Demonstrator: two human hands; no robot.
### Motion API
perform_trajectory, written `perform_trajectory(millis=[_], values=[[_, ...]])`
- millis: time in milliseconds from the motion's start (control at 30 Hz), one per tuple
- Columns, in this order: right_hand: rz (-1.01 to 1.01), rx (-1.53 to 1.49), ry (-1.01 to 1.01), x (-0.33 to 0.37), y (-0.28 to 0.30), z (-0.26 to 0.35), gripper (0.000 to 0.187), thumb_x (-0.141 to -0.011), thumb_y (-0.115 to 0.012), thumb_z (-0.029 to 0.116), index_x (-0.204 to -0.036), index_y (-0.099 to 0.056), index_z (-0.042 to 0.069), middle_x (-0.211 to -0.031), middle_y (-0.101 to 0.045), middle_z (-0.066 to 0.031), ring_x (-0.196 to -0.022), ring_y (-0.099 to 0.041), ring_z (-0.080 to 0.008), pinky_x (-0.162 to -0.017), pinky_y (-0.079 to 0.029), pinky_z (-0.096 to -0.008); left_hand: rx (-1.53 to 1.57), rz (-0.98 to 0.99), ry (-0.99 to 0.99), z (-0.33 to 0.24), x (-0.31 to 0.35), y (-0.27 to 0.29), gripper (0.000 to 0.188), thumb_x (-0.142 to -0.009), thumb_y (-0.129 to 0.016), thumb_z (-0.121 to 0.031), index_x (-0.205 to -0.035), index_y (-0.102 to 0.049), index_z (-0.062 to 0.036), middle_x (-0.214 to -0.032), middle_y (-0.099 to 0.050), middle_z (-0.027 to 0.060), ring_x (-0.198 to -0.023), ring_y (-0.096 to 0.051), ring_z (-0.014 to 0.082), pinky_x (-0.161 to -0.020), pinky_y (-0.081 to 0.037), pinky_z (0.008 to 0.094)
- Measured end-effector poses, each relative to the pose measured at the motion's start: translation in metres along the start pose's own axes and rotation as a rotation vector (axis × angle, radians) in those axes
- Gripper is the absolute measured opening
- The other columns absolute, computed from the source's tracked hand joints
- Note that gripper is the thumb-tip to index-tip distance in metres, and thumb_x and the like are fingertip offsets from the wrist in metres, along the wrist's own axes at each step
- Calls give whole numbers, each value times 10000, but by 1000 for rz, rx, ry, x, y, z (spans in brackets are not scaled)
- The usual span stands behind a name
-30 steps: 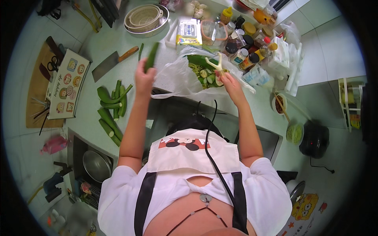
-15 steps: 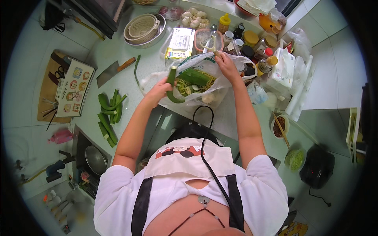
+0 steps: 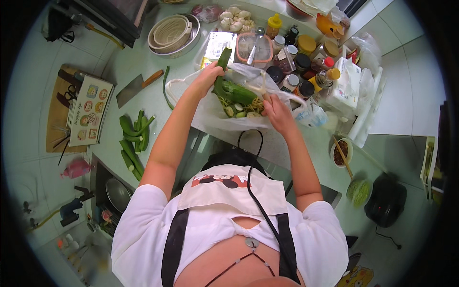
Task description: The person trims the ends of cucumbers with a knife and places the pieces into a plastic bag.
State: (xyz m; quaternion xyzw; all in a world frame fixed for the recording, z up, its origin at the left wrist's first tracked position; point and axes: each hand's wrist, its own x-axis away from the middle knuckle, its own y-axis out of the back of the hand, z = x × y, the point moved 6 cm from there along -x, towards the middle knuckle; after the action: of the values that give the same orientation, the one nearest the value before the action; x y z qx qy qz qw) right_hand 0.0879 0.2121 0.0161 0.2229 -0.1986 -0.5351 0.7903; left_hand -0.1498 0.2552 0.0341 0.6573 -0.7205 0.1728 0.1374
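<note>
My left hand point(image 3: 209, 79) grips a curved green gourd point(image 3: 224, 58), its cut end pointing up and its lower part over an open white plastic bag point(image 3: 184, 88). In the bag lie a broad green piece of vegetable point(image 3: 241, 94), pale round slices and thin yellowish strands. My right hand point(image 3: 277, 114) is closed around the handle of a pale Y-shaped peeler point(image 3: 258, 87) at the bag's right side, its head apart from the gourd. Several cut green gourd pieces point(image 3: 136, 131) lie on the counter to the left, below a cleaver point(image 3: 136, 88) with a wooden handle.
A long thin green strip point(image 3: 165, 88) lies left of the bag. Behind stand nested strainers and a metal bowl point(image 3: 191, 38), garlic point(image 3: 234, 21), and a lidded clear box point(image 3: 255, 47). Jars and bottles point(image 3: 302, 62) crowd the right, with a tissue pack point(image 3: 345, 86) beyond.
My left hand has moved up and right, lifting the gourd higher over the bag. My right hand has come down with the peeler, nearer the bag's contents.
</note>
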Motion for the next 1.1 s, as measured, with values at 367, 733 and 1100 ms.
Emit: perform_trajectory(millis=[367, 733, 1100], values=[[-228, -203, 112, -16, 7, 58, 297, -887, -523, 246, -1089, -581, 36, -884, -601, -86, -759, -594, -163, -668, -463, -274, 664, 360, 83, 9, 53, -21, 324, -881, -473, -190, -1185, -426, -88, -1038, -522, 92, -684, -499, 163, -482, -408, 237], [-440, -588, -238, 52, -4, 58, 221, -798, -638, 122, -986, -555, 43, -896, -601, -25, -645, -545, -62, -548, -439, -189, 972, 305, 301, 39, 72, -16, 315, -937, -439, -261, -1149, -469, -30, -1001, -587, 125, -735, -534, 185, -534, -461, 239], [-484, -779, -195, 44, 8, 95, 296, -785, -661, 107, -1026, -514, 21, -902, -634, -80, -604, -564, -70, -533, -492, -190, 859, 336, 371, 64, 69, -23, 241, -934, -449, -297, -986, -518, -72, -803, -581, 60, -648, -551, 150, -461, -432, 236]])
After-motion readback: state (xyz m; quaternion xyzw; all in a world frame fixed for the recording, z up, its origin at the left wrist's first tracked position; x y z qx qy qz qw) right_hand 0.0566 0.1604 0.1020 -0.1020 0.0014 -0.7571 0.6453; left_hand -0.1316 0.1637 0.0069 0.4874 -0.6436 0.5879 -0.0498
